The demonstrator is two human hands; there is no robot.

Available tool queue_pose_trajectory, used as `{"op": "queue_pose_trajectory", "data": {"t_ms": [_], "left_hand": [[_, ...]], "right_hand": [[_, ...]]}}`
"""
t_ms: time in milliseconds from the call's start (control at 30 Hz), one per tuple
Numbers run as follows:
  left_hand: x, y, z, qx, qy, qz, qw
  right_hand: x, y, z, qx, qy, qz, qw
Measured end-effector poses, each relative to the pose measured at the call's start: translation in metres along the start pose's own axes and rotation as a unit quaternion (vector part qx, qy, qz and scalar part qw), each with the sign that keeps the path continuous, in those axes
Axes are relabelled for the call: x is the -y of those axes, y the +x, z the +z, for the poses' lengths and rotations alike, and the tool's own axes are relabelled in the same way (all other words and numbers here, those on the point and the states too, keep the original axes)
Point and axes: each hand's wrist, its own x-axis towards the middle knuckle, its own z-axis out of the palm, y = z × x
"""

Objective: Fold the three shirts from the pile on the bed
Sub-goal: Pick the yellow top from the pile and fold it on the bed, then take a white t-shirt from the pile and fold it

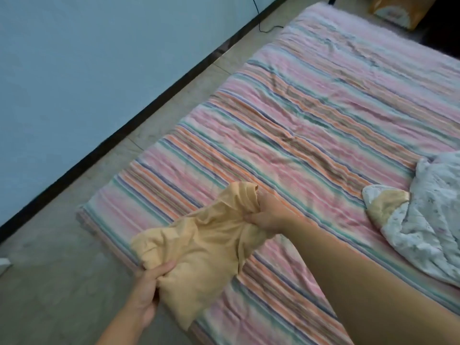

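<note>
Shirt (206, 242): both hands, left (149, 287) and right (267, 215), are gripping bunched corners, likely spreading it over the bed (311, 120) for folding.

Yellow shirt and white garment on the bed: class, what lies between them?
In the head view, only bare striped bedcover lies between the yellow shirt and the white garment; the right hand grips the shirt's near edge.

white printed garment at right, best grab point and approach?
Probably the yellow-lined neck flap of the white garment: it sticks out flat toward the bed's bare middle. Come from the left, pinching with the fingers; the rest is crumpled and runs out of view.
</note>
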Motion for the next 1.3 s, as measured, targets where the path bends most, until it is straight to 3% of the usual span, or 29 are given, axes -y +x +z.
{"op": "queue_pose_trajectory", "data": {"t_ms": [100,233,333,400,467,533,567,633,667,733,833,967,1100,1233,1300], "left_hand": [[-0.044,0.022,-0.007,0.010,-0.029,0.037,0.999],[-0.065,0.050,-0.014,0.032,-0.044,0.034,0.998],[-0.058,0.072,-0.015,-0.007,0.005,0.008,1.000],[-0.052,0.092,-0.023,-0.086,0.048,0.022,0.995],[-0.052,0.100,-0.027,-0.219,0.178,0.058,0.958],[-0.049,0.093,-0.019,-0.301,0.375,0.138,0.866],[-0.048,0.084,-0.009,-0.280,0.449,0.203,0.824],[-0.041,0.072,0.015,-0.144,0.593,0.298,0.734],[-0.034,0.071,0.026,-0.062,0.669,0.301,0.677],[-0.021,0.076,0.040,0.064,0.771,0.202,0.601],[-0.018,0.083,0.050,0.096,0.802,0.105,0.581],[-0.026,0.067,0.068,0.060,0.829,0.135,0.539],[-0.018,0.027,0.090,0.102,0.850,0.192,0.479],[0.001,-0.020,0.133,0.152,0.808,0.185,0.538],[0.019,-0.048,0.160,0.180,0.802,0.198,0.534]], "right_hand": [[0.050,0.026,-0.006,-0.045,0.018,-0.049,0.998],[0.090,0.062,-0.012,-0.104,0.064,-0.051,0.991],[0.095,0.083,-0.012,-0.142,0.000,-0.036,0.989],[0.089,0.092,-0.007,-0.172,-0.022,-0.009,0.985],[0.075,0.092,0.001,-0.175,-0.029,0.012,0.984],[0.057,0.085,0.012,-0.134,-0.047,0.018,0.990],[0.047,0.078,0.018,-0.111,-0.064,0.020,0.992],[0.027,0.060,0.033,-0.069,-0.109,0.024,0.991],[0.016,0.051,0.041,-0.049,-0.131,0.023,0.990],[-0.001,0.036,0.056,0.002,-0.169,0.015,0.985],[-0.017,0.015,0.067,0.059,-0.186,0.004,0.981],[-0.045,-0.026,0.055,0.047,-0.160,0.036,0.985],[-0.089,-0.078,0.031,0.020,-0.157,0.061,0.985],[-0.146,-0.140,0.005,-0.025,-0.156,0.099,0.982],[-0.181,-0.179,-0.006,-0.045,-0.136,0.123,0.982]]}}
